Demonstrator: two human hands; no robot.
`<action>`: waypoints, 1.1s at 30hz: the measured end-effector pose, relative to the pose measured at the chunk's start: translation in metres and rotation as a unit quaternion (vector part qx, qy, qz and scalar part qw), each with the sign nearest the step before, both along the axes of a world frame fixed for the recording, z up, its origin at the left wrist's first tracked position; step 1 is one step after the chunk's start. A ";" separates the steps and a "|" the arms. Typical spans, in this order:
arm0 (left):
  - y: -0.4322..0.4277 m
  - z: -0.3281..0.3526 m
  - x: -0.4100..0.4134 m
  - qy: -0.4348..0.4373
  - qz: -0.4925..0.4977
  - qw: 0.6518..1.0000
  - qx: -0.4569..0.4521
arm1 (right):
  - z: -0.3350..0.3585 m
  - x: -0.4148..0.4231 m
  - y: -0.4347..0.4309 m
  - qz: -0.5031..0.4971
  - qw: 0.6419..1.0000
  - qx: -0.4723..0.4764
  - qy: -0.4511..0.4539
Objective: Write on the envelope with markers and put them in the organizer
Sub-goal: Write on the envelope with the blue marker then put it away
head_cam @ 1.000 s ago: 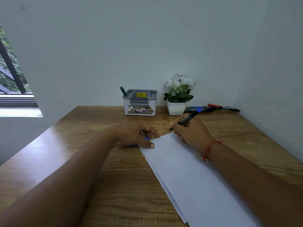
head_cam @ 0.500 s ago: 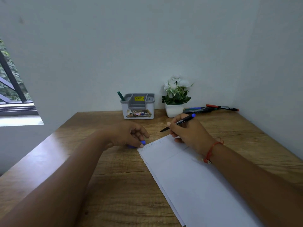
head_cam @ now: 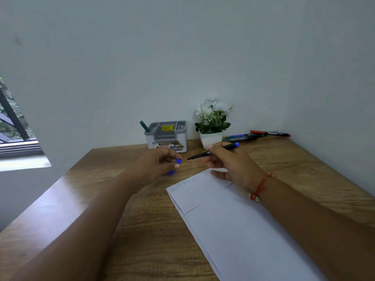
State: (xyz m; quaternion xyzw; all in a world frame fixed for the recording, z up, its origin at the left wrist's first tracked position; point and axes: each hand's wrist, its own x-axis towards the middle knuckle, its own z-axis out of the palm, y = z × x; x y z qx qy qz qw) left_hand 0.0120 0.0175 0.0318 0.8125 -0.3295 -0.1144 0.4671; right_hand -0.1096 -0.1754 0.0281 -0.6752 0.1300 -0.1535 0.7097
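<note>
Blue cap [head_cam: 176,164] sits pinched in the left hand [head_cam: 156,163], right by the tip of the uncapped marker [head_cam: 213,151] gripped in the right hand [head_cam: 229,161]. White envelope [head_cam: 233,220] lies flat on the wooden desk [head_cam: 142,220], faint scribbles near its far corner. The organizer [head_cam: 166,136] at the wall holds one green marker [head_cam: 144,126].

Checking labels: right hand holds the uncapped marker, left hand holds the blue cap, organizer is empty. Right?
No: the organizer is not empty; the head view shows a green marker standing in its left end. The right hand does hold the uncapped marker and the left hand the blue cap.
</note>
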 end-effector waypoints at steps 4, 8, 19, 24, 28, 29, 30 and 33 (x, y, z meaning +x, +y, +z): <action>-0.003 0.000 -0.006 -0.015 -0.009 1.000 -0.011 | 0.000 -0.001 0.000 0.007 1.000 -0.008 -0.002; -0.004 0.000 -0.008 -0.018 -0.011 1.000 -0.015 | 0.000 -0.001 0.001 0.014 1.000 -0.024 0.000; -0.008 -0.001 -0.011 -0.078 0.026 0.996 0.019 | -0.002 -0.004 0.000 0.032 0.999 -0.033 -0.005; -0.008 0.001 -0.014 -0.093 0.031 0.995 0.025 | -0.004 -0.005 0.000 0.043 0.998 -0.038 -0.012; -0.014 0.002 -0.020 -0.104 0.014 0.994 0.006 | -0.006 -0.006 0.001 0.048 0.996 -0.074 -0.034; -0.015 0.002 -0.021 -0.110 0.014 0.994 0.010 | -0.007 -0.005 0.001 0.049 0.995 -0.085 -0.034; -0.017 0.002 -0.022 -0.117 0.015 0.993 0.017 | -0.007 -0.005 0.000 0.051 0.994 -0.091 -0.033; -0.018 -0.001 -0.022 -0.128 0.018 0.991 0.027 | -0.009 -0.003 -0.001 0.052 0.993 -0.099 -0.031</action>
